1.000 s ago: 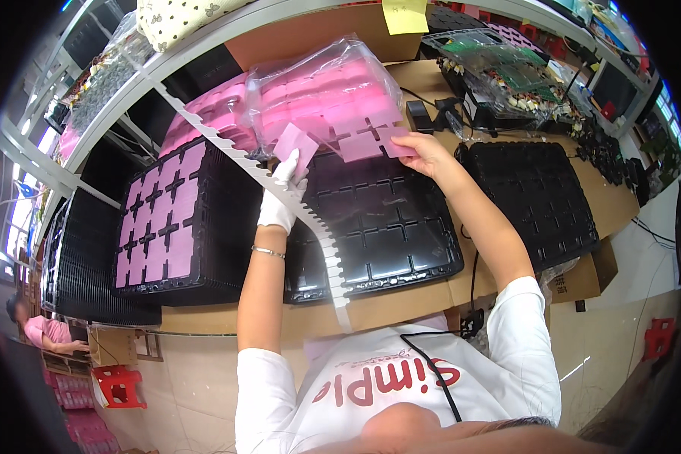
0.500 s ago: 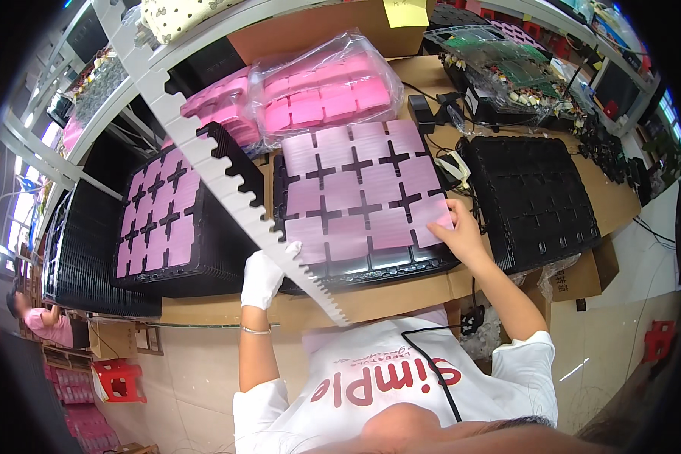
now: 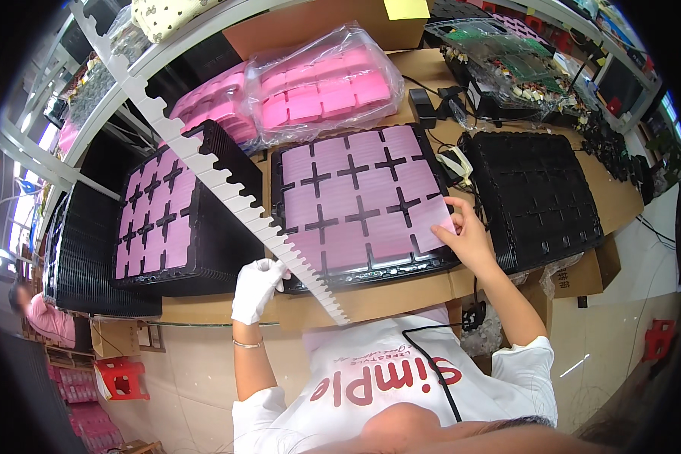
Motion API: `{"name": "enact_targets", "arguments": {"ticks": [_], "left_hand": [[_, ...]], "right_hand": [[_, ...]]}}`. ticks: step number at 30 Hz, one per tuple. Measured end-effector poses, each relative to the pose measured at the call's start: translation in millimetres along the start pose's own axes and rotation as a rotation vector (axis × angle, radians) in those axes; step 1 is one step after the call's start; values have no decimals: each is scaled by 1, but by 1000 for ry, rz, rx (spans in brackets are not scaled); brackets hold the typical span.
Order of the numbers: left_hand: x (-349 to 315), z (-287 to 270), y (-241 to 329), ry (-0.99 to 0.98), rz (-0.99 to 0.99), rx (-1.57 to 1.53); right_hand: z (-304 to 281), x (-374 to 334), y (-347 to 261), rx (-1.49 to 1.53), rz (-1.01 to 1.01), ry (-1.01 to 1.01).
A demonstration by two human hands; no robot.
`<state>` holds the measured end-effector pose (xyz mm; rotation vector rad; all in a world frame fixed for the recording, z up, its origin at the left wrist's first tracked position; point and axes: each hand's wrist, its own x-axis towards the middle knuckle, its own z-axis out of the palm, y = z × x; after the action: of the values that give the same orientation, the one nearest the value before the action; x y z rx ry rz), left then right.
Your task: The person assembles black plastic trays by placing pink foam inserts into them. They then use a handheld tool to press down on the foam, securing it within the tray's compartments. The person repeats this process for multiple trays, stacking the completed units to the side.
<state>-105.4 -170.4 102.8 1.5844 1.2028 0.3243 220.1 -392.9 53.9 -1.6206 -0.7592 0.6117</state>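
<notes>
A pink foam sheet [image 3: 339, 198] with cross-shaped cut-outs lies in a black plastic tray [image 3: 401, 266] in front of me. My bare right hand [image 3: 471, 238] pinches the sheet's near right corner, which is lifted a little. At the tray's near left corner is my white-gloved left hand [image 3: 256, 291], with its fingers curled together. What those fingers hold, if anything, is hidden.
A white toothed strip [image 3: 227, 189] crosses the view diagonally. Left stands a stack of black trays [image 3: 231, 166] topped with pink foam. Bagged pink foam [image 3: 325, 83] lies behind, another black tray [image 3: 533, 200] right. Green circuit boards [image 3: 518, 64] sit at the far right.
The foam sheet has settled down into the tray, its near edge no longer overhanging the tray's front. My left hand has drawn back from the sheet and curled. The right hand keeps its pinch.
</notes>
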Motion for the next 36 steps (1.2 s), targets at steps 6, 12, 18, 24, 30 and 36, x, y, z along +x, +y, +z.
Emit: {"name": "enact_targets", "arguments": {"ticks": [6, 12, 18, 24, 30, 36], "left_hand": [[-4, 4, -2, 77, 14, 178], [13, 12, -12, 511, 378, 655], [61, 36, 54, 462, 941, 618], [151, 58, 47, 352, 977, 1117], [164, 52, 60, 458, 724, 1215], [178, 52, 71, 381, 746, 1310]], "right_hand": [[1, -9, 2, -231, -9, 3], [-2, -8, -22, -525, -45, 37], [-16, 47, -35, -1001, -471, 221], [21, 150, 6, -996, -799, -148], [6, 174, 6, -1239, -617, -72], [1, 178, 15, -1292, -715, 48]]}}
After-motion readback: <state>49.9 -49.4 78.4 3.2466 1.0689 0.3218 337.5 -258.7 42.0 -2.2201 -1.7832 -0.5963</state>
